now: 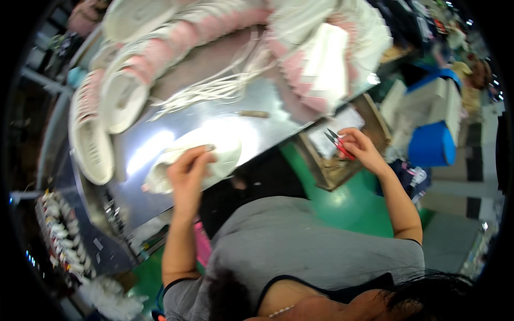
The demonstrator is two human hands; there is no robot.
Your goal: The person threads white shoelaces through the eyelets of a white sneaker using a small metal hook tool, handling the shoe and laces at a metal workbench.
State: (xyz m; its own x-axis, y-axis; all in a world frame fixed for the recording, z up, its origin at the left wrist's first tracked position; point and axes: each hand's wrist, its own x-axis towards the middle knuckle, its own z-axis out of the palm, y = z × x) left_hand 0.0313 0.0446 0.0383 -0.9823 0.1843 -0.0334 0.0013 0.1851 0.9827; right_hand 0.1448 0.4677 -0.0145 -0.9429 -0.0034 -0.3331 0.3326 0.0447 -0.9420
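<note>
Over the near part of the metal table, my left hand [190,166] is closed in a pinch on a white shoe upper [227,150]. Part of the upper lies hidden under that hand. My right hand [361,147] grips a small pair of red-handled scissors [339,145], dark blades pointing up and to the left. It is above an open wooden drawer [340,179] at the table's right edge. Long white laces [214,91] lie loosely bunched on the table beyond my left hand. Near them rests a short tool with a brownish handle [254,114].
Rows of white and pink shoe uppers [176,40] curve along the table's far and left sides. Another stack [326,59] stands at the far right. A blue cylindrical thing [432,144] and pale boxes are right of the drawer. More shoes [61,230] line the lower left.
</note>
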